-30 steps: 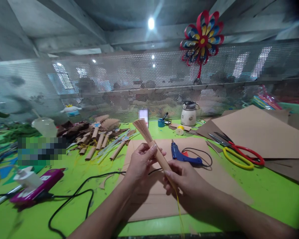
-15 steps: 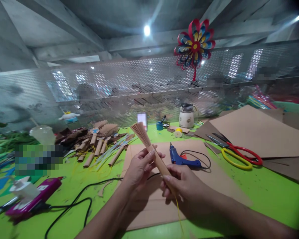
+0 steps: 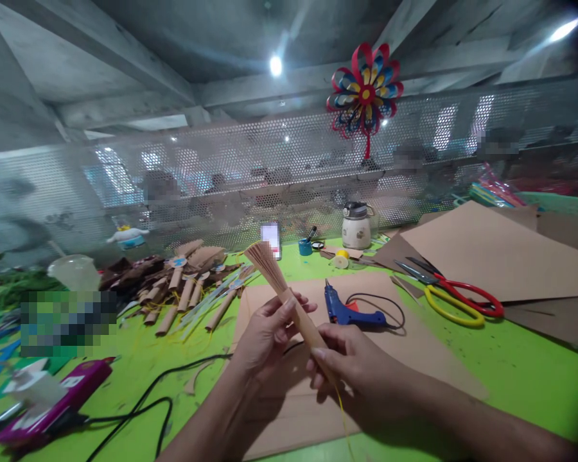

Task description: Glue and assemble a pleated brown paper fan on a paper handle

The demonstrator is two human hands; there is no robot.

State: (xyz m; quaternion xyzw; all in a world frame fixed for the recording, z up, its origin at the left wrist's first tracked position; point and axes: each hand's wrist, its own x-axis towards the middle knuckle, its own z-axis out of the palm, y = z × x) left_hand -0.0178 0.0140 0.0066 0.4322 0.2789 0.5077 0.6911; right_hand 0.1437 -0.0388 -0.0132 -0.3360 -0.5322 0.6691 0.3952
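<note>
Both hands hold a pleated brown paper fan [image 3: 278,283], folded tight, its fanned end up and to the left. My left hand [image 3: 268,328] pinches the fan's middle with thumb and fingers. My right hand [image 3: 354,366] is closed round its lower end, where a thin yellow string [image 3: 343,410] hangs down. The hands are above a brown cardboard sheet [image 3: 390,346] on the green table [image 3: 510,372]. A blue glue gun [image 3: 347,310] lies just beyond my right hand.
Red and yellow scissors [image 3: 455,299] lie on large cardboard sheets [image 3: 501,256] at right. A pile of finished brown paper fans [image 3: 183,282] lies at left, a purple device [image 3: 52,398] with black cable [image 3: 139,410] near left. A perforated screen [image 3: 270,179] with a paper pinwheel [image 3: 365,86] backs the table.
The camera has drifted, so the scene sits slightly lower and left. Both hands keep their hold on the fan, which has barely moved.
</note>
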